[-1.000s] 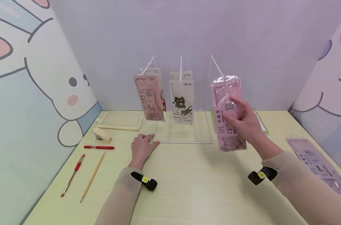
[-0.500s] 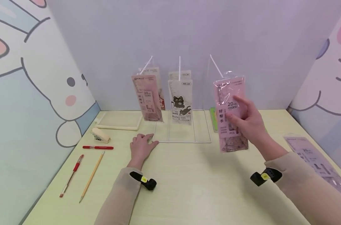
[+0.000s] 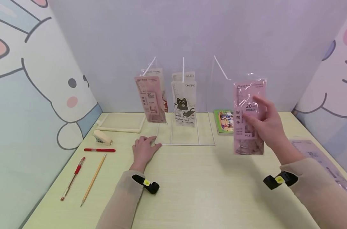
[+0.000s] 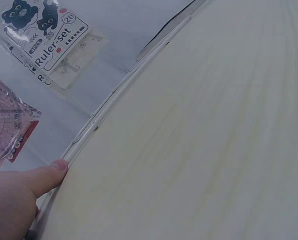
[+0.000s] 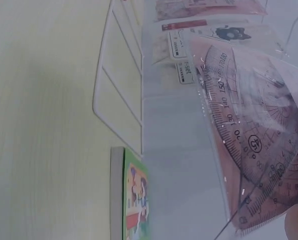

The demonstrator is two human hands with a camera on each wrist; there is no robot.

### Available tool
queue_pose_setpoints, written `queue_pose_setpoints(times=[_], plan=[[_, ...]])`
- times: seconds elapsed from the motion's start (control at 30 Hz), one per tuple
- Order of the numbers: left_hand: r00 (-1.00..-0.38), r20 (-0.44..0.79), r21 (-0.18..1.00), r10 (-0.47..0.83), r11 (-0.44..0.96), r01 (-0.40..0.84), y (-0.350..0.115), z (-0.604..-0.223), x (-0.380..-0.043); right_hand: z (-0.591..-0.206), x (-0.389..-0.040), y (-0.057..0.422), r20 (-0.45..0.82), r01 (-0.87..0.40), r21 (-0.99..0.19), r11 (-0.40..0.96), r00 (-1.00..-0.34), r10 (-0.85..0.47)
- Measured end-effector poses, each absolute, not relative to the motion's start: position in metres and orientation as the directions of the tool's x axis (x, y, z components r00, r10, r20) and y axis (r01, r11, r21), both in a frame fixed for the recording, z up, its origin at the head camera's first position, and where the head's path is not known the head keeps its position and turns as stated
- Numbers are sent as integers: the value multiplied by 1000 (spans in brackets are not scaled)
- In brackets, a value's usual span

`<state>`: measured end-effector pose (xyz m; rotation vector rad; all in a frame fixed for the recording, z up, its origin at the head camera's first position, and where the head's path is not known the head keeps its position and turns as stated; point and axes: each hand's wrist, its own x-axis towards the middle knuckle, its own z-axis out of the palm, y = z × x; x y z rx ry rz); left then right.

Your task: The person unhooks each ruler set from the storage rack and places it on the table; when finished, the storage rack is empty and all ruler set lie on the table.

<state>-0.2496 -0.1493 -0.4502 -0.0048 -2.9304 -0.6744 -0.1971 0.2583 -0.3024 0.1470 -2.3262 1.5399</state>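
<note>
My right hand (image 3: 266, 122) pinches a pink ruler set in a clear packet (image 3: 249, 116), held upright above the table. Its protractor (image 5: 258, 135) shows through the plastic in the right wrist view. The packet's top stands just right of the tip of the right hook (image 3: 222, 68), apart from it. My left hand (image 3: 143, 149) holds the front left corner of the white wire rack (image 3: 187, 145), thumb against the wire in the left wrist view. A pink ruler set (image 3: 151, 101) hangs on the left hook, and white cat ruler sets (image 3: 185, 105) hang on the middle one.
A green picture book (image 3: 223, 122) lies behind the held packet. Another pink ruler set (image 3: 319, 159) lies at the right. At the left are a stapler (image 3: 102, 137), red pens (image 3: 100, 150), a pencil (image 3: 93, 179) and a cream-framed mesh pouch (image 3: 121, 123).
My right hand has drawn the pink ruler set off the right hook's end and moved it rightward, uncovering more of the green book. My left hand stays at the rack's corner.
</note>
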Motion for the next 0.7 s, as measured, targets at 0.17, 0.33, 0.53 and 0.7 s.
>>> queue_pose_setpoints(times=[0.17,0.33,0.53,0.7], plan=[[-994,106,449,-24,893,26,-147,-451,-248,-309,-198,277,336,-255,-858,446,-935,113],[-994,107,434,-30,901,19,-149,-451,-246,-312,-198,294,275,-153,-838,524,-947,164],[-992,127,452,-28,892,32,-151,-449,-246,-311,-196,308,243,-107,-831,546,-953,182],[-992,124,450,-24,893,35,-150,-448,-248,-316,-193,323,206,-48,-800,598,-959,197]])
